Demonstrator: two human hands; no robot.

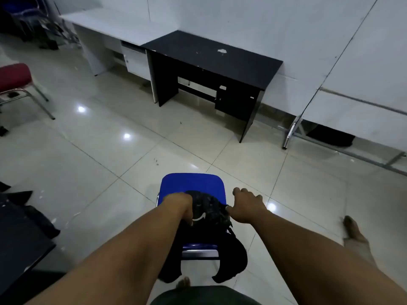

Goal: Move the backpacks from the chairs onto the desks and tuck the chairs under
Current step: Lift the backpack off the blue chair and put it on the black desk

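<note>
A black backpack (209, 208) with a white logo sits on a blue chair (192, 183) on the tiled floor in front of me; its straps hang down over the chair's back. My left hand (179, 204) grips the left side of the backpack, fingers curled into it. My right hand (245, 203) holds the bag's right edge, thumb against the fabric and fingers bent over the side. A black desk (211, 53) stands against the far wall, and a white desk (114, 23) joins it on the left.
A red chair (13, 78) with metal legs stands at the left edge. Dark bags and a dark surface (19, 234) lie at the near left. A metal frame (343, 150) runs along the right wall. My bare foot (354, 234) is on the tiles.
</note>
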